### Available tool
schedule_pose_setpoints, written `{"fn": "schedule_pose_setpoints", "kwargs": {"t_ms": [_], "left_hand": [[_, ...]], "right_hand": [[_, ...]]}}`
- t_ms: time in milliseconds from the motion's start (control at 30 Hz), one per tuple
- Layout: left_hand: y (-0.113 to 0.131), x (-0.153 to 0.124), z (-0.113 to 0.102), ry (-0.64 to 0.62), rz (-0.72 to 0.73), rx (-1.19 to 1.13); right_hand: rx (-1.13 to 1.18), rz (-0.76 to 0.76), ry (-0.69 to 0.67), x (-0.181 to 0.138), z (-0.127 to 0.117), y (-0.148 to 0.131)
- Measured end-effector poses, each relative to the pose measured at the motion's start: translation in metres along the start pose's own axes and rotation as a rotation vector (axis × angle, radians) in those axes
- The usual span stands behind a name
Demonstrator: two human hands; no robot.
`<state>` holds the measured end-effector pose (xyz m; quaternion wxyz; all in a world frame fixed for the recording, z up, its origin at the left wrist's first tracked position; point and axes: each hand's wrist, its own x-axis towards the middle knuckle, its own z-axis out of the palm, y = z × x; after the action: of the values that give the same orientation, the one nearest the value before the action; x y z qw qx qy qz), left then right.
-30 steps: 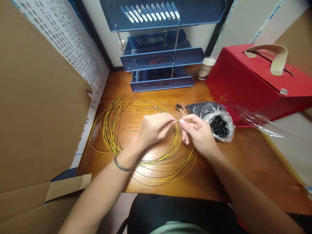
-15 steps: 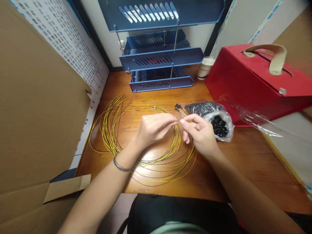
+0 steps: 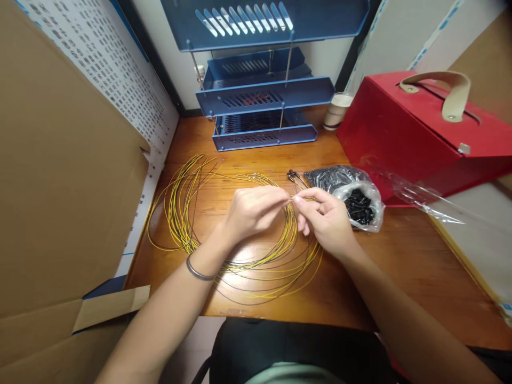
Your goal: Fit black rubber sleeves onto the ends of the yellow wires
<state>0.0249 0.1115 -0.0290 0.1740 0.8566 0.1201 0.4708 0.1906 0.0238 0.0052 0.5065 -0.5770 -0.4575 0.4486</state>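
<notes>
My left hand (image 3: 256,210) pinches a thin yellow wire near its end, thumb and forefinger pressed together. Close by on the right, my right hand (image 3: 324,216) is closed in a pinch on the same wire, and the fingertips of both hands nearly meet. Under and around my hands lie loose coils of yellow and dark wire (image 3: 178,213) on the wooden table. Several small black-tipped pieces (image 3: 294,175) on wire ends lie just beyond my right hand. Beside it, an open clear plastic bag (image 3: 378,213) holds many small black parts (image 3: 360,207).
At the back stands a blue tiered tray rack (image 3: 264,140), with a paper cup (image 3: 336,113) at its right. A red box (image 3: 400,133) with a beige strap handle fills the right rear. Cardboard (image 3: 60,186) walls the left side. The wooden table (image 3: 400,277) ends near my lap.
Both hands stay almost in place. My right fingertips have shifted very slightly left, closer to the left ones, along the wire.
</notes>
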Motion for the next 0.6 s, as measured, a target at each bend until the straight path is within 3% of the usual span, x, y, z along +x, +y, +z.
{"fn": "schedule_pose_setpoints", "kwargs": {"t_ms": [600], "left_hand": [[0.0011,0.0018,-0.0021,0.025,0.005,0.039]], "right_hand": [[0.007,-0.06,0.016,-0.0015,0.0008,0.0015]]}}
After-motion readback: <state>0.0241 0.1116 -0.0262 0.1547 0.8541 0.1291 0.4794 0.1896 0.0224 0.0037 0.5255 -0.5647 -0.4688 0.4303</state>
